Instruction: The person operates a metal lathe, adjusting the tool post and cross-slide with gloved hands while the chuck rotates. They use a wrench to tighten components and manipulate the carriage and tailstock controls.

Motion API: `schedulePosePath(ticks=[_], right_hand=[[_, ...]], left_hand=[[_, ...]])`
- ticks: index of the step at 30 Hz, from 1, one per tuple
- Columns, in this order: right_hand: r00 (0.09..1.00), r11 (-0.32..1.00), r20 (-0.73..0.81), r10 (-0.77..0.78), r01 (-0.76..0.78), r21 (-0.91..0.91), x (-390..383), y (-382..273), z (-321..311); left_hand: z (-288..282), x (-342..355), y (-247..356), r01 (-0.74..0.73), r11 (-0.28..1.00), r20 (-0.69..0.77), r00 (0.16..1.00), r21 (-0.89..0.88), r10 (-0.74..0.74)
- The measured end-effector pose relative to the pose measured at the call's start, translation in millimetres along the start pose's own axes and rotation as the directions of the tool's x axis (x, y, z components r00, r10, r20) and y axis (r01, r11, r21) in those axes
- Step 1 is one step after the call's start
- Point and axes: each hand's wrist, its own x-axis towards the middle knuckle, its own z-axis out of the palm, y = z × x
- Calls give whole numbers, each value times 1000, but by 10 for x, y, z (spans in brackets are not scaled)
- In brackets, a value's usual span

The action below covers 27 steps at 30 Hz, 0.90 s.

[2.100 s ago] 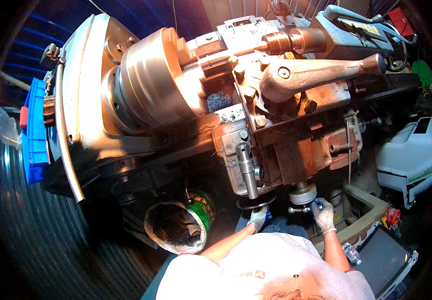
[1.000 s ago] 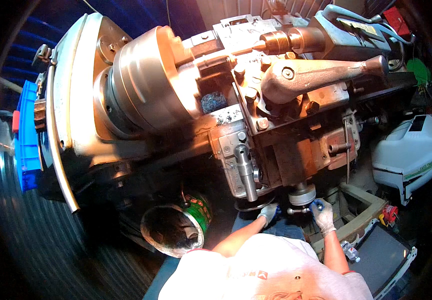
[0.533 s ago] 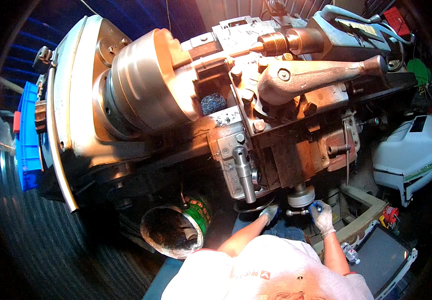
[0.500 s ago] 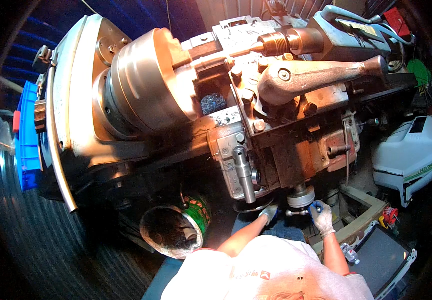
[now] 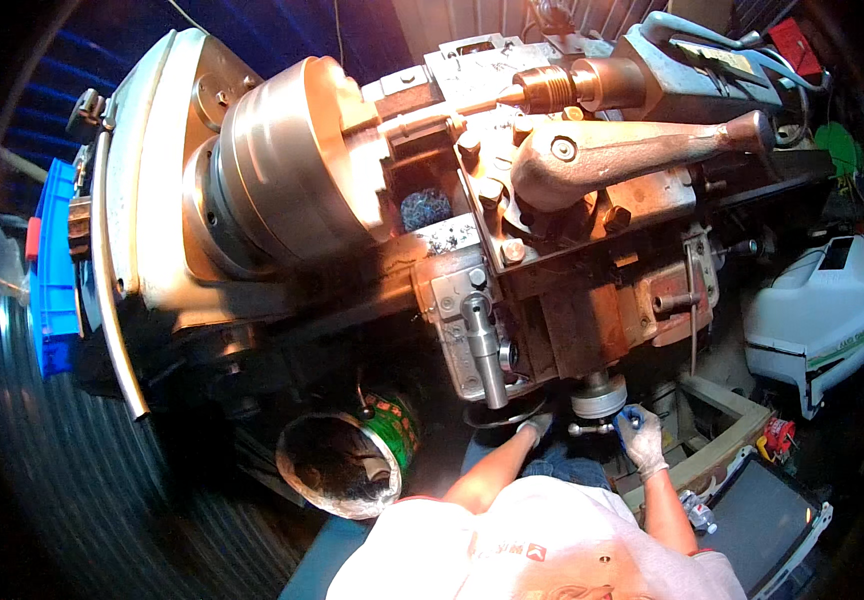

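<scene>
I am at a metal lathe. My right hand point(image 5: 640, 436), in a white glove with blue fingertips, is closed on one end of the crank handle point(image 5: 592, 428) below the cross-slide dial point(image 5: 600, 398). My left hand point(image 5: 534, 430), also gloved, is by the right edge of the dark carriage handwheel point(image 5: 487, 418); its fingers are hidden. A large chuck point(image 5: 287, 160) has blurred jaws and holds a slim metal shaft point(image 5: 422, 128), which reaches toward the tailstock centre point(image 5: 547, 90). In front of the shaft stands the tool post with a long clamping lever point(image 5: 642, 160).
A bucket point(image 5: 337, 465) with a green side stands below the lathe bed. To the right are a white machine housing point(image 5: 817, 320), a wooden frame point(image 5: 722, 430) and a dark flat panel point(image 5: 767, 520). A blue bin point(image 5: 54, 270) is at the far left; metal shavings point(image 5: 425, 208) lie beneath the shaft.
The view has shifted slightly. Both hands keep nearly the same places, the right one still on the crank handle. The chuck's jaws are blurred in both frames.
</scene>
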Motion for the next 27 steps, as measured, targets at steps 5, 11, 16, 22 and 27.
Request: schedulePosePath(ticks=[5,11,16,22,27], right_hand=[[998,998,41,45,-47,41,-8,-143,-30],[1000,1000,2,7,-7,21,1,-75,1],[1000,1000,27,13,-14,26,2,-81,-17],[999,1000,37,-19,18,15,14,-34,-23],[999,999,50,-13,11,36,31,-15,-14]], left_hand=[[-4,-14,23,-8,1000,5,1000,26,8],[0,-18,43,-14,999,6,1000,31,14],[4,-39,-7,-32,999,-8,999,36,32],[157,-5,-287,-181,970,-82,977,161,196],[-36,-176,-171,-235,950,132,969,206,211]])
